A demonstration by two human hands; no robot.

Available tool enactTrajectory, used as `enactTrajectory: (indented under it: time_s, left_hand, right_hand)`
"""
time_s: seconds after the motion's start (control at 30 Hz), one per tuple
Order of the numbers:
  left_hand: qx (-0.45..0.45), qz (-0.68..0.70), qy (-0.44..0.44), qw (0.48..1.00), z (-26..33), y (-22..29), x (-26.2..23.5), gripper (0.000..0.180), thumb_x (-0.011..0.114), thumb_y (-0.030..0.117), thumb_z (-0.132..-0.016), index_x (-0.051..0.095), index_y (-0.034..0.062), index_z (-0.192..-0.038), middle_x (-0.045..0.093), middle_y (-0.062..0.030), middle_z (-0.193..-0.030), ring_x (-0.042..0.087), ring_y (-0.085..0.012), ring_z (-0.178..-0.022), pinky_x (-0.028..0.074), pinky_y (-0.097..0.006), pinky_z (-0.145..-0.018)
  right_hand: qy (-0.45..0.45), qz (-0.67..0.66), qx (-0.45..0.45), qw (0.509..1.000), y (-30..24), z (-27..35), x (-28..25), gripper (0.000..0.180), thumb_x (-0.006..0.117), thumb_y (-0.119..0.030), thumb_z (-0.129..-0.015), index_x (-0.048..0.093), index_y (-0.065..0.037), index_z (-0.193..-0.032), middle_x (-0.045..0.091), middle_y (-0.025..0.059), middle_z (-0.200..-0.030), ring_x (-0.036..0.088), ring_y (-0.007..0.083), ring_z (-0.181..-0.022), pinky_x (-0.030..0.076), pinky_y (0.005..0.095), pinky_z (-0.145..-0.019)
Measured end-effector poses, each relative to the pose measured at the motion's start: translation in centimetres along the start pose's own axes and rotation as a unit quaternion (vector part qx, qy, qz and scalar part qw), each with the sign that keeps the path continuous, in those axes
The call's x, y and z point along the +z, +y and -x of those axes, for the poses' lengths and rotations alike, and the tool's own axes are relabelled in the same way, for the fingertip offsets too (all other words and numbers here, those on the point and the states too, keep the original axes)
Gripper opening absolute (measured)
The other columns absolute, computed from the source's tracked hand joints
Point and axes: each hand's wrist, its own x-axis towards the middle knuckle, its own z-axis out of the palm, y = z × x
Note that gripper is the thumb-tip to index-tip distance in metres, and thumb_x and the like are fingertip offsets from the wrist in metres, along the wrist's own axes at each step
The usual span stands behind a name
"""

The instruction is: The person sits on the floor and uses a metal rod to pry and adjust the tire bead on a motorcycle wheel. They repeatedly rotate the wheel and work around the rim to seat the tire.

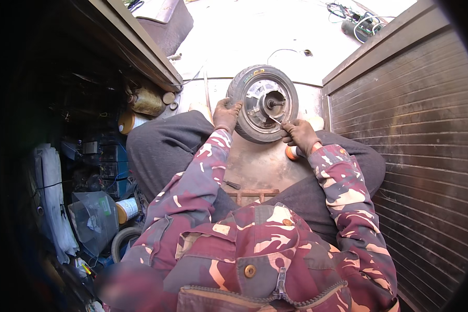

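Note:
A small wheel (264, 133) with a black tyre stands in front of me between my knees, its silvery metal hub facing up toward me. The round opening at the hub's centre shows a short axle (276, 103). My left hand (227, 113) is closed on the left rim of the tyre. In my right hand (299, 134) is a thin, light metal rod-like tool (275, 120), pinched between the fingers. Its far tip reaches the lower edge of the hub's opening. The tool's rear end is hidden in my fingers.
An orange-and-white container (292, 152) lies below my right hand. Jars (146, 101), boxes and plastic bags crowd the left side. A ribbed brown panel (411, 130) closes off the right. Tangled wires and circuit boards (362, 26) lie at the far right.

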Motion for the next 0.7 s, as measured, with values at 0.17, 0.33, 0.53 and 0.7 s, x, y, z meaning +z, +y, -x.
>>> enactTrajectory:
  time_s: [0.17, 0.33, 0.53, 0.7]
  left_hand:
    - [-0.054, -0.237, 0.075, 0.967, 2.1, 0.2, 3.0, 0.114, 0.087, 0.062, -0.082, 0.034, 0.0109, -0.169, 0.047, -0.0308, -0.159, 0.053, -0.0440, -0.145, 0.046, -0.049, -0.121]
    - [-0.058, -0.237, 0.014, 0.970, -1.9, 1.3, 3.6, 0.105, 0.074, 0.062, -0.095, 0.021, 0.0195, -0.175, 0.048, -0.0351, -0.155, 0.055, -0.0495, -0.142, 0.044, -0.051, -0.122]
    - [-0.079, -0.251, 0.018, 0.965, -9.0, 5.4, 4.0, 0.101, 0.078, 0.059, -0.093, 0.033, 0.0162, -0.172, 0.050, -0.0351, -0.158, 0.054, -0.0466, -0.145, 0.043, -0.047, -0.124]
    - [-0.054, -0.220, 0.028, 0.974, -10.1, 4.4, 4.4, 0.104, 0.082, 0.059, -0.089, 0.038, 0.0098, -0.169, 0.052, -0.0340, -0.158, 0.054, -0.0440, -0.146, 0.043, -0.044, -0.125]
  right_hand:
    - [0.024, -0.039, 0.075, 0.996, 2.2, 1.4, -0.9, 0.030, 0.071, -0.025, -0.108, 0.068, 0.003, -0.119, 0.075, 0.0092, -0.099, 0.070, 0.0147, -0.074, 0.057, 0.0281, -0.057]
    - [0.050, -0.019, 0.061, 0.997, 4.2, -0.9, -2.6, 0.025, 0.072, -0.019, -0.106, 0.068, 0.002, -0.120, 0.075, 0.0085, -0.096, 0.071, 0.0134, -0.074, 0.056, 0.0270, -0.059]
    - [0.111, 0.045, 0.001, 0.993, 5.3, -6.2, -3.9, 0.022, 0.074, -0.012, -0.101, 0.074, 0.005, -0.115, 0.077, 0.0072, -0.092, 0.070, 0.0114, -0.075, 0.057, 0.0264, -0.070]
    - [0.153, 0.258, -0.034, 0.954, 3.5, -10.6, -4.6, 0.032, 0.075, -0.027, -0.098, 0.079, -0.001, -0.116, 0.082, 0.0118, -0.100, 0.078, 0.0201, -0.086, 0.060, 0.0333, -0.081]
